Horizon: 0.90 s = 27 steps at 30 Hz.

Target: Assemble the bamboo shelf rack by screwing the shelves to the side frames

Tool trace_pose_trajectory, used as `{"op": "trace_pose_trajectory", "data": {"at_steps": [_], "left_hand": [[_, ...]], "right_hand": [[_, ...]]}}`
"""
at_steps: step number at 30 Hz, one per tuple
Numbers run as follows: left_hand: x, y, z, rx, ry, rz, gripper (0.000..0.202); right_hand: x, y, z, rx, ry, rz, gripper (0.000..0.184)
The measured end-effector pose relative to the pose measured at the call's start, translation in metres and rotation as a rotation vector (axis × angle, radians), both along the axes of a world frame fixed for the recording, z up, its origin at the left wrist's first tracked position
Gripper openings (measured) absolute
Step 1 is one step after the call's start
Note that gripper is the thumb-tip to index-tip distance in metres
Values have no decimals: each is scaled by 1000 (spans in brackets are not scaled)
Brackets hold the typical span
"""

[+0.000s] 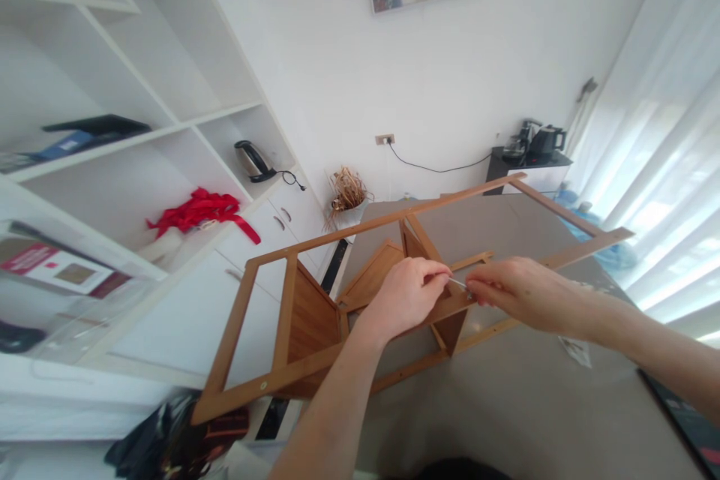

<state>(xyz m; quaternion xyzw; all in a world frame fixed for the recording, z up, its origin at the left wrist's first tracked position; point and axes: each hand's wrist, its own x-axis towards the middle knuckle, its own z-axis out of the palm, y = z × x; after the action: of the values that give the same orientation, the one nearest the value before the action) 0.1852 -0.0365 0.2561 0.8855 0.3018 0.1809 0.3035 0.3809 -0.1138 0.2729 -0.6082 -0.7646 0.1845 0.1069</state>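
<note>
Wooden frame (286, 315) lies tilted on the grey tabletop (506, 405), its near end overhanging the left edge. Left hand (403, 298) and right hand (520, 292) meet over the frame's middle rail. Both hands pinch a thin metal rod (458, 283) between their fingertips, one at each end.

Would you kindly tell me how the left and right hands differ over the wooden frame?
The left hand enters from below, the right hand from the right side. The left hand is curled into a loose fist over the wooden frame, the right hand stretched longer and flatter. Both pinch a thin metal piece between them.
</note>
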Motion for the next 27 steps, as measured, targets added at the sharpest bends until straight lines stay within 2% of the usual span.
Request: {"op": "trace_pose_trajectory", "data": {"at_steps": [3,6,11,16,21,27], "left_hand": [[3,5,2,-14,-2,-31,32],[5,9,3,-11,16,-47,33],[6,12,1,25,35,-63,34],[5,13,-1,68,33,-90,35],[5,13,-4,74,40,-56,33],[5,6,-3,-17,7,-52,37]], "right_hand": [[5,-3,1,169,-54,111,28],[12,-4,3,326,-89,290,27],[16,1,8,451,-265,506,32],[15,10,10,477,-411,620,28],[12,16,13,500,-469,696,23],[9,18,14,589,-494,730,18]]}}
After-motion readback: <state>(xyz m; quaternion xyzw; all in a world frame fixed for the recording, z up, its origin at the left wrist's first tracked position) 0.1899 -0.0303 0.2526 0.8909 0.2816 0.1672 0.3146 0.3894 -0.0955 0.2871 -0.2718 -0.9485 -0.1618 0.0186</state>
